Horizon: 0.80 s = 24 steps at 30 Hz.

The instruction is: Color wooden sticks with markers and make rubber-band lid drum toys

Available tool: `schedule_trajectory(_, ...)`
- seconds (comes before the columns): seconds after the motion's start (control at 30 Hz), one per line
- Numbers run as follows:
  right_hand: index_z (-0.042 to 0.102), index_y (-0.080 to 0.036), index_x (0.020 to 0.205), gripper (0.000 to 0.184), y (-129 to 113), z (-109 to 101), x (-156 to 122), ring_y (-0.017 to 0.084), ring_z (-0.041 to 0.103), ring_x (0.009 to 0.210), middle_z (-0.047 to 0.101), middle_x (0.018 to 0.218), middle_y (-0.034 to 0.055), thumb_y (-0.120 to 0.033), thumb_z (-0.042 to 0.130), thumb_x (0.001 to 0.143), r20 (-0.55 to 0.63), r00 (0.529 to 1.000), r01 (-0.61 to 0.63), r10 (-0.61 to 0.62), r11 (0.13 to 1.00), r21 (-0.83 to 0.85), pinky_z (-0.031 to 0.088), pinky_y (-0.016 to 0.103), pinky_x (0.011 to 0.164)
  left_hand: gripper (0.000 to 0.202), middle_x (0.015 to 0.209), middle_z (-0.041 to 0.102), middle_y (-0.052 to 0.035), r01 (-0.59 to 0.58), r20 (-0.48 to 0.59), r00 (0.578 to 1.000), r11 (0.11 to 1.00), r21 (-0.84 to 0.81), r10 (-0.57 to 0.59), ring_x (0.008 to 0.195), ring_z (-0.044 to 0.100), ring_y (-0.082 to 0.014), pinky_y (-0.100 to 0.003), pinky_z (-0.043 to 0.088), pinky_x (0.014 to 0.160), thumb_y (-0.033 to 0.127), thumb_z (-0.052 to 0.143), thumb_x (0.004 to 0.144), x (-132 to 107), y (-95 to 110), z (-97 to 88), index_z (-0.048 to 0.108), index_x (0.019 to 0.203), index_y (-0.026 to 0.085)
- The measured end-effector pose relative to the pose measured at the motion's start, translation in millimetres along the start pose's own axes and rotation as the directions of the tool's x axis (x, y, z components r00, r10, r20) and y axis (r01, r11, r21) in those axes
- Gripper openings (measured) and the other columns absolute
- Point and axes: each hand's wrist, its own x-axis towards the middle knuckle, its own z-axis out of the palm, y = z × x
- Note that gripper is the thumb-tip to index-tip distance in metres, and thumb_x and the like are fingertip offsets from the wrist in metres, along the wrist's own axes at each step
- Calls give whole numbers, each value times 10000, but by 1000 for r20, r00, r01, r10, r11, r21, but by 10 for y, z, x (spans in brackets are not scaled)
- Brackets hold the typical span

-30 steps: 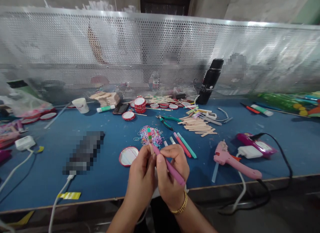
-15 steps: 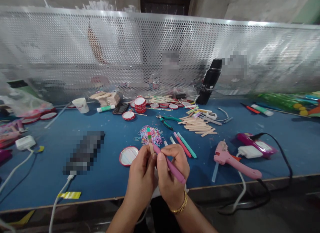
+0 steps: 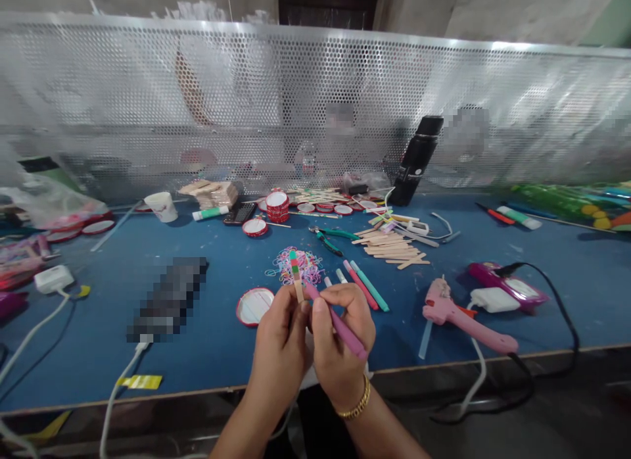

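Note:
Pinched in my left hand (image 3: 282, 340) is a wooden craft stick (image 3: 296, 276), its upper end coloured in green and red bands. My right hand (image 3: 342, 331) grips a purple marker pen (image 3: 348, 334), whose tip end points up beside the stick. Behind the stick lies a heap of small coloured rubber bands (image 3: 308, 267). Just left of my left hand is a round white disc with a red rim (image 3: 255, 306). A red marker (image 3: 361, 287) and a teal marker (image 3: 369, 286) lie beyond my right hand.
Loose craft sticks (image 3: 392, 245) and teal-handled pliers (image 3: 330, 239) lie further back. A pink glue gun (image 3: 466, 322) with its cord is at right, a phone (image 3: 170, 298) on a cable at left. A black bottle (image 3: 418, 160) leans against the perforated metal screen (image 3: 236, 84).
The purple marker's tip end has drawn slightly away from the craft stick, to the right. Both hands keep their grips. The whole view has shifted a little.

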Motion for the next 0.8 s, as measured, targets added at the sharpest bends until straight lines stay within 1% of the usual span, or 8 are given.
schedule_trajectory(0.1,593,-222,959,77,-3,-8,0,178,635,834,639,886,16,-147,575,963,3,1000,-5,4,1000,20,548,391,781,189,820,532,15,-2,10,1000,1000,-21,2,759,464,-157,-273,419,714,321,543,1024,-4,-22,-3,560,861,226)
schedule_trajectory(0.23,588,-223,945,90,-30,-21,22,179,637,840,639,873,10,-133,586,943,37,998,49,-51,998,34,545,395,793,153,833,551,14,11,13,1000,999,-39,-11,771,470,-158,-267,419,714,320,561,1016,-18,-41,-3,583,894,230)
schedule_trajectory(0.33,585,-222,949,93,-37,-19,30,176,634,830,639,872,8,-129,582,940,54,997,59,-61,998,29,541,396,791,152,822,547,18,21,7,1000,999,-34,-21,761,461,-157,-264,419,712,314,566,1008,-24,-34,0,580,882,231)
schedule_trajectory(0.4,587,-221,953,91,-30,-12,21,176,631,830,636,873,9,-130,582,943,49,997,55,-56,998,18,540,397,789,174,808,540,19,18,-1,1000,1000,-18,-18,754,459,-157,-262,418,705,324,560,1010,-20,-18,1,573,864,230)
schedule_trajectory(0.57,589,-221,957,87,-6,0,-7,178,628,843,630,882,14,-135,583,957,-10,1000,5,-5,1000,12,549,387,774,178,826,577,3,3,6,1000,1000,9,-3,768,494,-165,-266,429,715,333,547,1013,-1,18,0,592,879,225)
schedule_trajectory(0.8,593,-226,957,88,-30,-10,21,184,648,838,641,875,12,-140,583,942,36,997,60,-61,998,24,563,398,785,167,785,551,11,8,-10,1000,1000,-6,-8,735,475,-163,-265,427,701,343,600,988,-23,-12,-6,603,872,224)
